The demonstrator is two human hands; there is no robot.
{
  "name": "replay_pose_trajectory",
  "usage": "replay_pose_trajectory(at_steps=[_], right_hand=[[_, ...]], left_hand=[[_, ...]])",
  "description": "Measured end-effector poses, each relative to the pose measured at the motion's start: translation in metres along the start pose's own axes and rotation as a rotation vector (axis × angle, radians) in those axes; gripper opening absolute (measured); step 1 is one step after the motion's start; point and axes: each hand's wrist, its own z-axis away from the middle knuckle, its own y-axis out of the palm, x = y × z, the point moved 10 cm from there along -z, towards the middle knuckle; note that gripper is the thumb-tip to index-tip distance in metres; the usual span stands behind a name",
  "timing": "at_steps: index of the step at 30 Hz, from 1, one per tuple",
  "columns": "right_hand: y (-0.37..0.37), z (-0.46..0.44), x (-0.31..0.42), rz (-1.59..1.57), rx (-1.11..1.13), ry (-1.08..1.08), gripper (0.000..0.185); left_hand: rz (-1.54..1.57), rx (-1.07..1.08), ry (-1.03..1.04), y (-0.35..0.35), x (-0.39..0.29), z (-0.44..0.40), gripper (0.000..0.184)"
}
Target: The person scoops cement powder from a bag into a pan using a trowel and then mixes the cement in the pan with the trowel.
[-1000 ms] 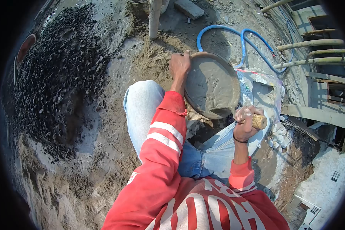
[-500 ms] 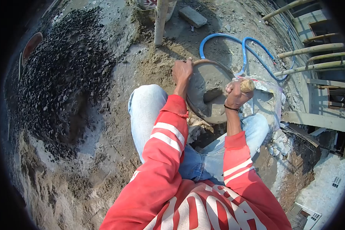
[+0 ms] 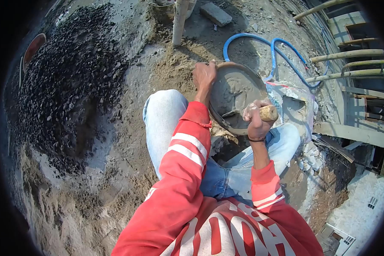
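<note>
A round pan [image 3: 259, 80] full of wet grey mortar [image 3: 239, 91] stands in front of my knees. My left hand [image 3: 205, 74] is closed on the pan's upper left rim. At the lower right side of the pan, my right hand [image 3: 258, 115] grips a tool by its wooden handle [image 3: 269, 113]. The tool's working end is hidden by my hand and the mortar, where the surface is uneven.
Dark gravel [image 3: 72, 77] is heaped at the left. A wooden post [image 3: 180, 23] and a concrete block [image 3: 216, 14] are beyond the pan. A blue hose [image 3: 272, 55] curls at the upper right, near bamboo poles [image 3: 350, 55]. White rubble [image 3: 312, 161] lies at the right.
My right hand with the tool rose over the pan's right side, then came back down and slightly left. The mortar's surface has changed shape. My left hand has stayed on the rim.
</note>
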Motion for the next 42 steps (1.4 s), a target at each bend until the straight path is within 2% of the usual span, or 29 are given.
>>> replay_pose_trajectory(at_steps=[3, 8, 10, 11, 13, 15, 17, 18, 20, 23, 27, 29, 30, 32, 33, 34, 36, 37, 39, 41, 42], right_hand=[[-0.013, -0.010, -0.017, 0.128, -0.020, 0.041, 0.008], [-0.012, -0.048, 0.043, 0.173, -0.043, -0.056, 0.008], [-0.011, -0.057, 0.076, 0.068, -0.045, -0.218, 0.007], [-0.013, -0.060, 0.071, 0.075, -0.054, -0.219, 0.007], [-0.019, -0.061, 0.063, -0.059, -0.135, -0.393, 0.008], [-0.023, -0.060, 0.026, -0.017, -0.177, -0.373, 0.009], [-0.036, -0.069, -0.038, 0.125, -0.223, -0.125, 0.016], [-0.032, -0.078, -0.033, 0.116, -0.217, -0.135, 0.016], [-0.020, -0.101, -0.042, 0.255, -0.132, 0.071, 0.015], [0.006, -0.103, 0.023, 0.196, -0.145, -0.049, 0.013], [-0.005, -0.076, 0.009, 0.131, -0.192, -0.093, 0.015], [-0.011, -0.078, -0.039, 0.636, -0.029, -0.136, 0.015], [-0.017, -0.085, -0.051, 0.542, -0.034, -0.065, 0.014], [-0.005, -0.076, -0.001, 0.282, -0.141, -0.044, 0.013], [0.000, -0.065, 0.025, 0.128, -0.165, -0.023, 0.014], [-0.004, -0.055, 0.029, 0.130, -0.170, -0.019, 0.014], [-0.009, -0.041, 0.048, -0.104, -0.116, -0.148, 0.010], [-0.019, -0.035, 0.034, -0.102, -0.121, -0.155, 0.010], [-0.024, -0.024, -0.014, 0.368, -0.061, -0.064, 0.010], [-0.027, -0.028, -0.015, 0.390, -0.038, -0.100, 0.011], [-0.017, -0.029, 0.021, 0.235, -0.087, -0.103, 0.013]], left_hand=[[0.015, -0.054, -0.027, -0.001, 0.005, -0.003, 0.054], [0.005, -0.029, -0.009, 0.000, 0.003, -0.005, 0.055], [0.000, -0.037, -0.040, 0.002, 0.007, -0.005, 0.055], [-0.002, -0.025, -0.038, 0.005, 0.008, -0.004, 0.055], [0.003, -0.048, -0.023, 0.004, 0.008, -0.007, 0.054], [-0.005, -0.051, -0.021, 0.004, 0.010, -0.007, 0.054], [0.020, -0.024, -0.025, 0.003, 0.007, -0.005, 0.053], [0.026, -0.033, -0.016, -0.001, 0.003, -0.002, 0.053], [-0.005, -0.001, -0.041, -0.004, 0.000, 0.003, 0.050], [0.005, -0.039, 0.009, 0.000, 0.004, -0.006, 0.049], [0.009, 0.009, -0.010, 0.008, 0.007, -0.011, 0.050], [0.024, 0.005, 0.021, 0.014, 0.010, -0.013, 0.049], [0.002, -0.028, 0.032, 0.013, 0.010, -0.012, 0.050], [-0.014, -0.084, 0.018, 0.003, 0.013, -0.017, 0.050], [-0.026, -0.038, -0.014, 0.005, 0.015, -0.016, 0.049], [-0.038, 0.014, -0.029, 0.011, 0.014, -0.016, 0.050], [-0.006, 0.045, -0.037, 0.012, 0.011, -0.013, 0.050], [0.035, 0.060, -0.054, 0.013, 0.011, -0.012, 0.050], [0.036, 0.045, -0.056, 0.010, 0.010, -0.007, 0.049], [-0.001, 0.043, -0.050, 0.001, 0.001, 0.000, 0.049], [0.005, 0.027, -0.058, -0.006, -0.003, 0.001, 0.049]])
